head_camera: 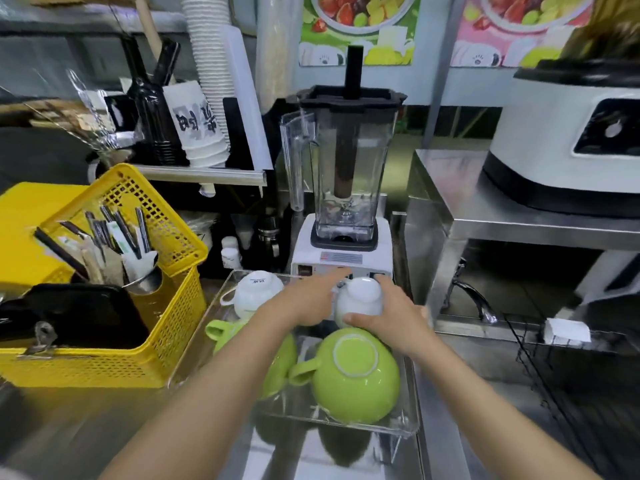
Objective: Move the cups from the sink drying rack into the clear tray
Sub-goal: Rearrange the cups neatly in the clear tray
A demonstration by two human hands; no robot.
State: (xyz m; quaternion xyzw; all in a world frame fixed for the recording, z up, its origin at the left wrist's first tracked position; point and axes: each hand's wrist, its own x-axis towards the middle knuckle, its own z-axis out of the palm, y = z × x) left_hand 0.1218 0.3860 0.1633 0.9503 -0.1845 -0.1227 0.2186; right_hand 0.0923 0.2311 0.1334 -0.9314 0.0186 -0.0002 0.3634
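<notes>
the steel tabletop [104, 427] fills the lower part of the frame. the yellow basket [166, 327] sits at the left of the frame and holds a metal cup of wrapped utensils [142, 271]. the blender [343, 174] stands at centre, directly behind the clear tray [405, 427], which rests on the tabletop at lower centre. the wire drying rack [554, 368] lies at the lower right of the frame, beside the tap [474, 299].

inside the clear tray, all cups are upside down. the large green cup [356, 375] is at the near right, handle pointing left. a second green cup [280, 365] is to its left, partly covered by my left forearm. a third green cup [221, 332] shows only its handle and edge at the tray's left side. a white cup [256, 294] sits at the far left corner.

a white cup in my hands [360, 297] is at the far right corner of the tray. my right hand [394, 320] is curled around its right side, thumb across the near face. my left hand [311, 303] is partly closed against its left side, fingers extended toward the blender base. i cannot tell whether the cup touches the tray floor.
</notes>
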